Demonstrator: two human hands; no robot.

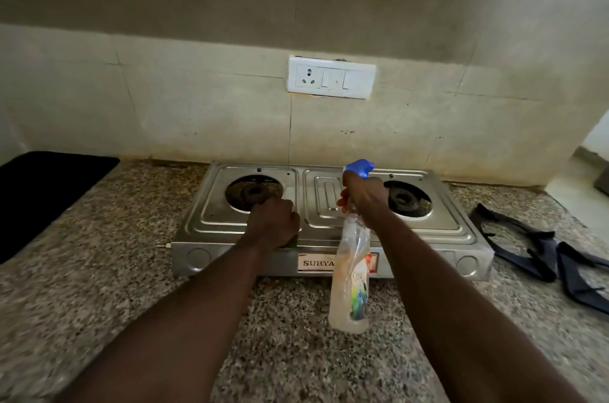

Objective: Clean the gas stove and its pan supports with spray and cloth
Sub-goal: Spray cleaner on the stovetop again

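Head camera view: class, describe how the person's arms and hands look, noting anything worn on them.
The left forearm and right forearm are bare to the frame's lower edge; no sleeves show. The left hand and right hand wear no gloves, and no ring, watch or bracelet is visible.

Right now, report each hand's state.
Left hand: fingers curled on the steel two-burner gas stove; contents hidden.
Right hand: grips the clear blue-triggered spray bottle.
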